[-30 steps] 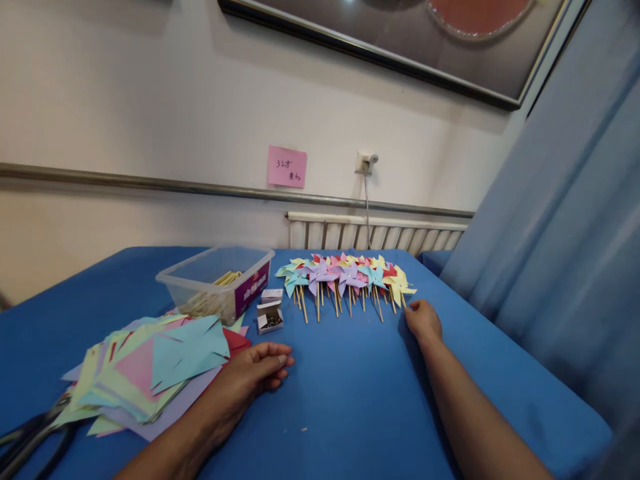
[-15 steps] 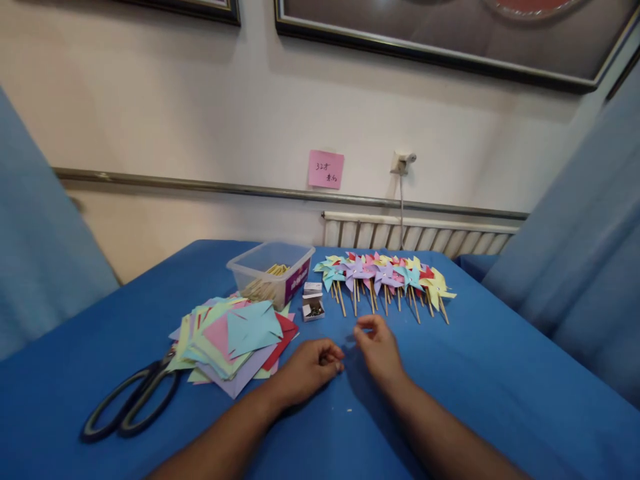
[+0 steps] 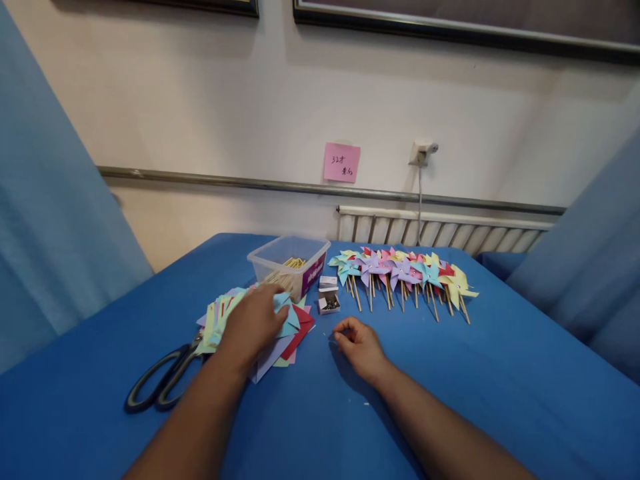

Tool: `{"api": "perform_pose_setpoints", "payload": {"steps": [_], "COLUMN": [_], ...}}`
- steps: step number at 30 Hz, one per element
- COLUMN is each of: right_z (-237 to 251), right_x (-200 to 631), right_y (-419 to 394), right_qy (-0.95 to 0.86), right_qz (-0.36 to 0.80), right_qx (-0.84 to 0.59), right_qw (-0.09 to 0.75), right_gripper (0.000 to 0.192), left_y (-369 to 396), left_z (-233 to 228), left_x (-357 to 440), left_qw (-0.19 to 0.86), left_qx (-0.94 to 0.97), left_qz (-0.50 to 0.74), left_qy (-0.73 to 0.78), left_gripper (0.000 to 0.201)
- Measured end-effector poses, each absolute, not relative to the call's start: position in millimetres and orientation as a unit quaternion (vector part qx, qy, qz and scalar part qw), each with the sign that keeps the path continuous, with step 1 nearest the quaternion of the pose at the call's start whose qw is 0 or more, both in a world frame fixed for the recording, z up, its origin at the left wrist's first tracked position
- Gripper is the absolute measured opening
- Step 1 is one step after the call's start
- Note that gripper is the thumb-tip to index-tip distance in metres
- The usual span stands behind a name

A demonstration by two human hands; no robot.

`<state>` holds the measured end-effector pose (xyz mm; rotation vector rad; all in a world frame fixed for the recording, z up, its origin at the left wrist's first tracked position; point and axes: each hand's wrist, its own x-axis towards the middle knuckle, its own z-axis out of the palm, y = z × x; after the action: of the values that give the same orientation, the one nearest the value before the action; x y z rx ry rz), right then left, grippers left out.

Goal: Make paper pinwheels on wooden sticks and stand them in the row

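Papers (image 3: 270,357) lie in a loose, fanned pile on the table (image 3: 465,400), in front of the tub (image 3: 254,259) and beside the scissors (image 3: 161,383). As a stack they would have a little weight and slide readily over one another, so a careless drag could splay the lot. Each sheet is probably very light, bendy rather than stiff, and easy to crease or tear; a soft pinch at a free corner should part one from the rest. On top, the blue sheet (image 3: 290,325) shows at the left thumb, and its near edge looks the handiest place to take hold. Both forearms reach in from the bottom edge. The left hand (image 3: 256,320) is palm down over the pile, thumb toward the right; its fingers are largely hidden, so whether they are clamped on the blue sheet cannot be told. The right hand (image 3: 363,347) hangs low in front of the box (image 3: 329,303), fingers curled, thumb and forefinger tips close; whether they pinch anything tiny cannot be told.
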<state>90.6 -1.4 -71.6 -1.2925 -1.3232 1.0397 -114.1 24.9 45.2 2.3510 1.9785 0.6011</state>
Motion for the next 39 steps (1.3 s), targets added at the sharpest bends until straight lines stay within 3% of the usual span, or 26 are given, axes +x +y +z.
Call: {"api": "perform_pose_setpoints", "payload": {"steps": [4,11,24,28,31,35,39], "right_z": [-67.5,-56.5,-49.3,-49.2,-51.9,-50.3,-40.3], "right_x": [93.4,90.1,87.8,86.3,85.8,91.4,101.8], "right_y": [-7.6,-15.0,-15.3,-13.9,-9.7,-4.9,-5.1], "right_qy": [-0.570,-0.589,-0.588,-0.584,-0.543,-0.431,-0.301], "right_qz": [0.433,0.420,0.421,0.421,0.440,0.479,0.576], "right_qx": [-0.531,-0.536,-0.549,-0.546,-0.528,-0.496,-0.435], "right_qw": [0.454,0.436,0.419,0.429,0.483,0.581,0.623], "right_gripper": [0.012,0.008,0.007,0.007,0.006,0.029,0.055], "left_y": [37.7,47.0,44.0,36.9,29.9,23.5,22.0], "left_z": [33.4,19.4,34.3,46.1,51.6,46.3,30.1], "left_x": [-133.2,-132.9,-131.5,-123.6,-112.2,-92.5,-74.0], "left_qw": [-0.020,-0.024,-0.075,-0.008,0.044,0.173,0.358], "left_qx": [0.740,0.754,0.767,0.741,0.688,0.612,0.562], "left_qz": [0.135,0.088,0.117,0.176,0.289,0.431,0.486], "left_qy": [0.659,0.650,0.627,0.647,0.664,0.640,0.565], "left_gripper": [0.063,0.071,0.039,0.033,0.035,0.030,0.029]}}
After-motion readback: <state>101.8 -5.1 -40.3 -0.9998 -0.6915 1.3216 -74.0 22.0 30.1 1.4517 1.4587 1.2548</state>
